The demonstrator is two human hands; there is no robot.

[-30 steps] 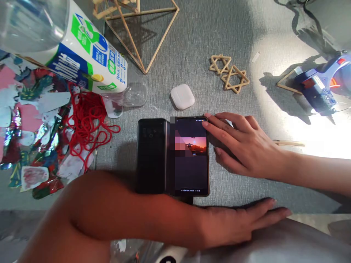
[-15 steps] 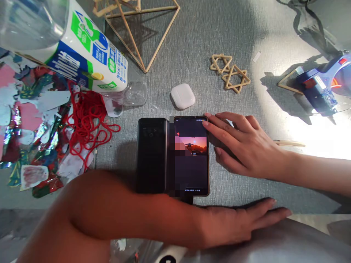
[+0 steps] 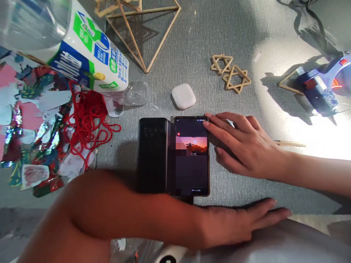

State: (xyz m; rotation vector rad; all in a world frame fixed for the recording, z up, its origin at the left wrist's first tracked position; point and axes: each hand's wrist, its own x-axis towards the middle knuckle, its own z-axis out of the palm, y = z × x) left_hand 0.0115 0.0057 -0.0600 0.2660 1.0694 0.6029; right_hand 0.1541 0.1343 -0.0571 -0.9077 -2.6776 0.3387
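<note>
A phone (image 3: 192,160) with a lit screen lies flat on the grey table (image 3: 192,44), next to a black phone-sized slab (image 3: 152,153) on its left. My right hand (image 3: 244,146) rests open on the table beside the phone, with a fingertip touching the screen's top right corner. My left hand (image 3: 238,223) lies flat and open along the table's near edge, below the phone, holding nothing. My left forearm crosses in front of both devices and hides their lower ends.
A white earbud case (image 3: 183,96) sits just above the phone. Two stick stars (image 3: 230,73) and a stick pyramid frame (image 3: 137,33) lie farther back. A labelled plastic bottle (image 3: 90,58), red string (image 3: 87,120) and foil scraps (image 3: 30,146) are at left; a blue glue gun (image 3: 320,89) is at right.
The picture on the phone screen shifts slightly. Both hands stay where they were.
</note>
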